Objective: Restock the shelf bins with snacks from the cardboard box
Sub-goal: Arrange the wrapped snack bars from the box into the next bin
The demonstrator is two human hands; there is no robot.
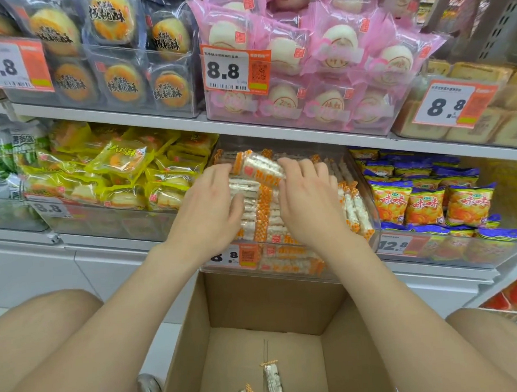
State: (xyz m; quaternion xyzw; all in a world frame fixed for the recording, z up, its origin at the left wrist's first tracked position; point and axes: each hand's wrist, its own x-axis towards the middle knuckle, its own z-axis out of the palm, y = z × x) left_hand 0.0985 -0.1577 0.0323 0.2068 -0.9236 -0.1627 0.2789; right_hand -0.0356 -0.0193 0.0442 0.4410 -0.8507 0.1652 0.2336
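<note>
Snack packet between left hand, right hand, over crowded bin

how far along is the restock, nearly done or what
Nearly done, by the look of it. Done: the clear bin is packed with orange-and-white bars. In hand: the left hand and right hand hold one bar between them over that pile. Left: two last bars lie on the floor of the cardboard box; the rest of the floor in view is bare.
</note>
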